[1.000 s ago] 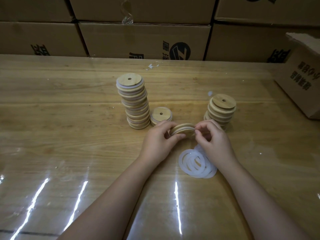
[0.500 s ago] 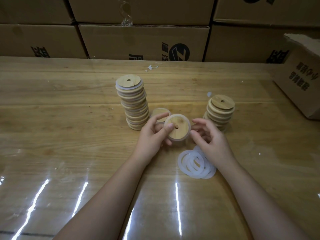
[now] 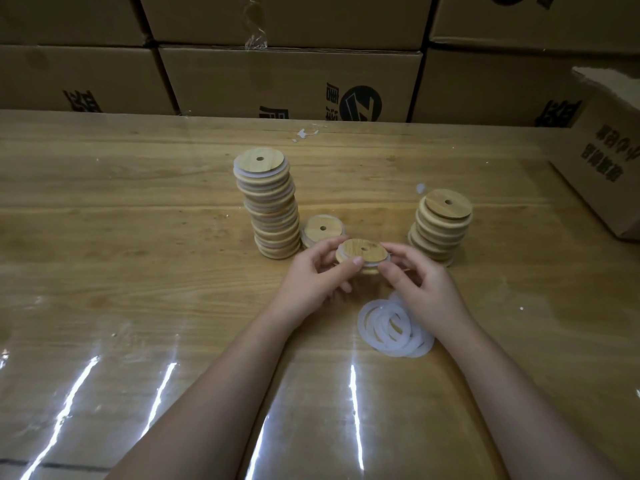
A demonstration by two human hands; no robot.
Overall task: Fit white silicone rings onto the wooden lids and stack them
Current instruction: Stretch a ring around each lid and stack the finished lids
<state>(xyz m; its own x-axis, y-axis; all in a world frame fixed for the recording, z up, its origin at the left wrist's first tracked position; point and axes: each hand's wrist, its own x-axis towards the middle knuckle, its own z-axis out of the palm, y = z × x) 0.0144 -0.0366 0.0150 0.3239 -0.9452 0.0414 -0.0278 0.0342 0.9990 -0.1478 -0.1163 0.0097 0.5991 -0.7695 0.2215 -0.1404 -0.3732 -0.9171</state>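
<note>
Wooden lid [image 3: 362, 251]: held just above the table [image 3: 138, 271], about midway between its left and right edges, the flat face with a small centre hole turned up and slightly tilted.
Fitted ring [image 3: 385, 260]: a white silicone band shows around the held lid's rim, below the wood.
Left hand [image 3: 311, 277]: thumb and curled fingers pinch the lid's left edge.
Right hand [image 3: 424, 284]: thumb and fingertips pinch the lid's right edge, the other fingers bent loosely.
Tall stack [image 3: 272, 206]: lids with white rings between them, standing left of the hands and leaning a little, towards the far edge.
Low stack [image 3: 322, 230]: a few ringed lids just beside the tall stack's base, right behind the left hand's fingers.
Right stack [image 3: 441, 226]: bare wooden lids, unevenly piled, just beyond the right hand.
Loose rings [image 3: 391, 325]: overlapping white rings lying flat on the table, between the two wrists and partly under the right one.
Cartons [image 3: 291, 81]: brown printed boxes stacked along the far edge.
Open box [image 3: 609, 161]: resting at the table's right edge.
</note>
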